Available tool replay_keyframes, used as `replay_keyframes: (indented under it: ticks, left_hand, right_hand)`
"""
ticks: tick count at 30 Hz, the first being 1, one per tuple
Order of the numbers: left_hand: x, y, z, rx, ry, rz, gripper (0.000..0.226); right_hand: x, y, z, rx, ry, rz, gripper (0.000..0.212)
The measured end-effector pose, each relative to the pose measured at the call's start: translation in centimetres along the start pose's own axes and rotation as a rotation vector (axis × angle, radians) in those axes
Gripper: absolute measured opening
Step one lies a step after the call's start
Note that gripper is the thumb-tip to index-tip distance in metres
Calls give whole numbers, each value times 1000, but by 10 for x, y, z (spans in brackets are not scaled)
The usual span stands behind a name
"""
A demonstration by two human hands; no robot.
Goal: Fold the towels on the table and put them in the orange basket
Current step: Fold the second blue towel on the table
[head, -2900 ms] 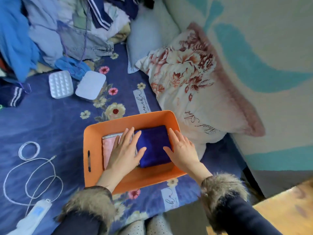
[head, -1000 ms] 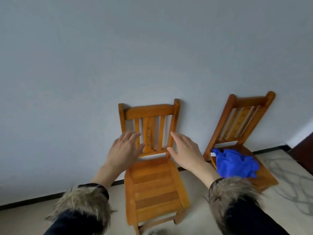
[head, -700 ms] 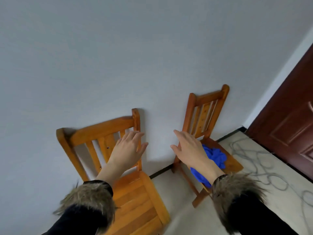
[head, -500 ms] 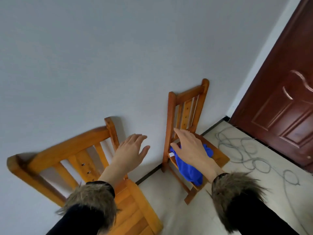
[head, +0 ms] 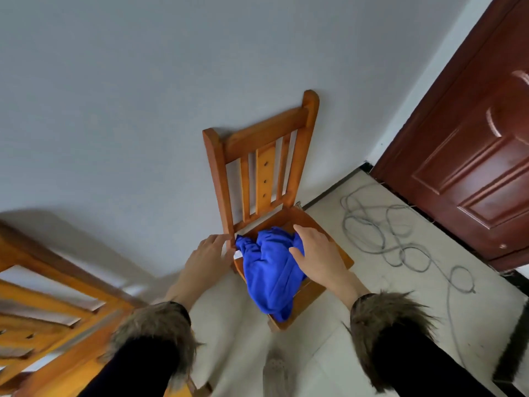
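A crumpled blue towel (head: 270,270) lies on the seat of a wooden chair (head: 259,167) at the centre of the frame, bunched near the backrest and spilling over the seat's front edge toward the bottom of the frame. The chair stands with its back against a pale grey wall (head: 128,96).

The right hand (head: 317,257) is just right of centre, fingers straight and a little spread, thumb out to the left. It is over the towel's right side and may be touching the cloth with thumb and palm, but contact cannot be told for sure; it grips nothing. The left hand (head: 209,255) is just left of the chair, beside the left rear post, fingers relaxed and extended toward the towel's left end. It holds nothing, and whether its fingertips touch the post or the cloth cannot be told.

Both wrists come out of dark sleeves with furry cuffs (head: 386,319) at the bottom of the frame.

A second wooden chair (head: 43,310), blurred, fills the lower left. At the right edge stands a dark red door (head: 472,153). A grey cable (head: 380,224) lies in loose loops on the light floor (head: 357,282) between the centre chair and the door.
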State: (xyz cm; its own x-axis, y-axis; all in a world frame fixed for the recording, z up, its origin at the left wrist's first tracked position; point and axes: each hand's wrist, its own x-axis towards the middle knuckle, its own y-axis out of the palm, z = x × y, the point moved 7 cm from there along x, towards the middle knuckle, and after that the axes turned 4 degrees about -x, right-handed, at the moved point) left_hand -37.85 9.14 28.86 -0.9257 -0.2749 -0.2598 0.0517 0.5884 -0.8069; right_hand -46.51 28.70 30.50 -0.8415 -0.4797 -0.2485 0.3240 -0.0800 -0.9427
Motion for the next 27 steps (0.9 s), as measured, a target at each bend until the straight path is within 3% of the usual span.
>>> replay_keyframes:
  ticks: [7, 14, 18, 21, 27]
  left_hand:
    - [55, 149, 8, -35, -84, 250, 41]
    - [64, 280, 46, 17, -114, 403, 41]
    - [76, 325, 67, 75, -28, 402, 43]
    - [81, 355, 81, 134, 28, 405, 35]
    - [80, 390, 96, 309, 144, 273, 31]
  right_hand:
    - [62, 95, -90, -10, 21, 178, 51]
    - [63, 247, -134, -40, -17, 383, 41]
    - [75, 299, -136, -37, -85, 311, 31]
    - [81, 331, -131, -134, -148, 241, 37]
    - [89, 359, -125, -286, -253, 100, 23]
